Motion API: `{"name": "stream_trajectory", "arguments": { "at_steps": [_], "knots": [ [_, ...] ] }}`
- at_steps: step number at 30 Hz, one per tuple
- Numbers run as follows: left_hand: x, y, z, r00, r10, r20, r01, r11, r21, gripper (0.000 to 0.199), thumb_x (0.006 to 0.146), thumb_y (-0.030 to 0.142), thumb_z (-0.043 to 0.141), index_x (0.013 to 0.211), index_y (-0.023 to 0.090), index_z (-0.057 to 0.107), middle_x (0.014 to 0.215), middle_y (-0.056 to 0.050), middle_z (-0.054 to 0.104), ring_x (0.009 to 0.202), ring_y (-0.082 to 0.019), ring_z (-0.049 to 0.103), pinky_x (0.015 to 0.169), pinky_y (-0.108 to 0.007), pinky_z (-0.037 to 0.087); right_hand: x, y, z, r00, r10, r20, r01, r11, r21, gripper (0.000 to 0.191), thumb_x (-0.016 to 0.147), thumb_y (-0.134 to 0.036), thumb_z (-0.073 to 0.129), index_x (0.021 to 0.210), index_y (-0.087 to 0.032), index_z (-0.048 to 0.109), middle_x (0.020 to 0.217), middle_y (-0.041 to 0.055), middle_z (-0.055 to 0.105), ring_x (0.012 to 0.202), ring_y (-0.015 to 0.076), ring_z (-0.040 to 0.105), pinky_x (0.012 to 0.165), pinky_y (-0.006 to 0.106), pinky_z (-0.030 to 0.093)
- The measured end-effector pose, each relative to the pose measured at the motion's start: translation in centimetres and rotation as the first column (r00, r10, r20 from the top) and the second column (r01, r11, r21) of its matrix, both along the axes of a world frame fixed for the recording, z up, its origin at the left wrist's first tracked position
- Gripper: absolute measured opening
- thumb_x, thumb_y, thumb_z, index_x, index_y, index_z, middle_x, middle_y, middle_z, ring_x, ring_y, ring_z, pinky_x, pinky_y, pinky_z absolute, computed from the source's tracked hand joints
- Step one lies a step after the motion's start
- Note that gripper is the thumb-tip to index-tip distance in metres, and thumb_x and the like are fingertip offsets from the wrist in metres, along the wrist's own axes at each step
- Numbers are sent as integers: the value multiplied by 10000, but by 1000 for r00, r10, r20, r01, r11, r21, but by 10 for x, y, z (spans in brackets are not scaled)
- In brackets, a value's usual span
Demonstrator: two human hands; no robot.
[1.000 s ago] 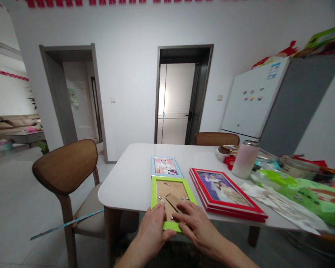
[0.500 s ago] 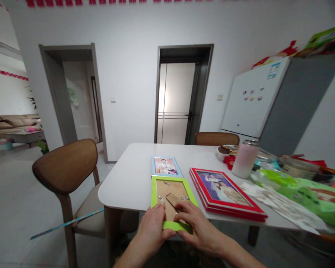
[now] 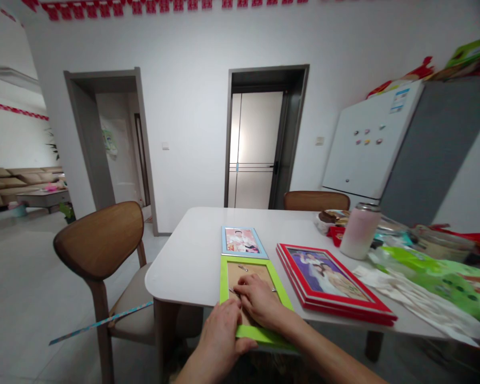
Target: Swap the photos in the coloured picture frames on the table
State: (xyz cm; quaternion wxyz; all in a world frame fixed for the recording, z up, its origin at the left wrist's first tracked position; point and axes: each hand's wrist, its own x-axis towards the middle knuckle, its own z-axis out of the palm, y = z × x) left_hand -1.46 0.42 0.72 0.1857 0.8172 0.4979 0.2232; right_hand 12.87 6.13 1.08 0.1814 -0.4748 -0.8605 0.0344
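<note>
A lime-green picture frame [image 3: 224,277] lies face down at the table's near edge, its brown backing board [image 3: 259,268] facing up. Small metal clips sit on the board, one of them near the top [image 3: 243,268]. My left hand [image 3: 222,330] grips the frame's near left corner, thumb along the near edge. Across the board reaches my right hand [image 3: 262,305], its bent fingertips pressed together at the left-hand clip [image 3: 232,291], which they partly cover. Beyond the green frame lies a light-blue framed photo [image 3: 242,241], face up.
Stacked red picture frames [image 3: 332,277] lie to the right. Behind them stand a pink-and-white bottle [image 3: 360,232], a white cloth [image 3: 412,293] and green plastic packaging [image 3: 444,282]. A wooden chair [image 3: 104,240] is at the left, another [image 3: 317,201] at the far side.
My right hand has moved up and left across the backing, from its near right part to the left-hand clip. My left hand stays on the frame's corner. The view has shifted slightly.
</note>
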Motion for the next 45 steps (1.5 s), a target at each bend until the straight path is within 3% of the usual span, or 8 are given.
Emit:
{"name": "stream_trajectory", "arguments": {
  "at_steps": [8,12,15,18,22,29,38,45],
  "knots": [
    [-2,0,-2,1000,-3,7,3,1000,-5,446,629,354,629,1019,198,477,1059,-22,521,974,-187,449,862,-266,329,-3,-4,0,988,100,114,-105,994,41,180,780,-307,435,805,-226,594,878,37,553,861,170,430,717,283,299],
    [-3,-1,-3,1000,5,24,-5,1000,9,543,615,346,642,1094,183,448,1122,-48,503,1019,-205,438,900,-283,313,-1,-1,3,994,111,5,-111,994,6,204,781,-244,405,783,-205,606,862,40,576,840,156,466,723,264,322],
    [-4,-2,-6,1000,19,10,-19,1000,-9,619,597,357,653,1143,174,426,1169,-65,483,1064,-222,419,932,-299,291,2,16,2,983,-97,-157,91,995,-43,241,773,-221,388,837,-174,614,871,57,604,810,149,508,710,244,341],
    [-4,-4,-9,1000,26,-6,-26,999,-23,667,579,361,665,1166,166,414,1217,-74,448,1108,-226,388,962,-302,261,5,41,-1,922,-326,-208,310,945,-106,240,754,-279,424,830,-171,625,822,50,633,729,142,534,622,226,342],
    [-1,-7,-6,999,44,-26,-46,997,-57,681,578,358,662,1175,148,410,1230,-87,437,1127,-225,376,978,-310,239,4,67,-11,877,-443,-184,421,895,-150,271,728,-380,460,697,-165,623,696,38,636,580,124,511,484,221,272],
    [1,-13,3,997,65,-52,-68,996,-55,617,604,348,633,1150,148,429,1203,-82,462,1102,-220,396,960,-307,258,4,84,-23,809,-568,-151,542,820,-183,260,694,-388,494,703,-162,623,733,66,643,599,132,528,480,228,266],
    [-1,-13,2,996,71,-60,-74,996,-47,640,586,327,642,1152,123,423,1204,-103,461,1102,-232,401,959,-329,270,0,79,-17,787,-582,-204,564,813,-143,179,697,-256,466,756,-165,608,793,102,639,731,196,566,559,258,327],
    [29,-9,3,982,-96,-163,85,994,-69,645,542,312,683,1113,109,463,1308,-141,320,1219,-272,226,1019,-439,94,18,65,1,827,-441,-349,407,898,-168,190,699,-257,454,666,-147,605,700,61,647,656,141,562,597,226,370]
  ]
}}
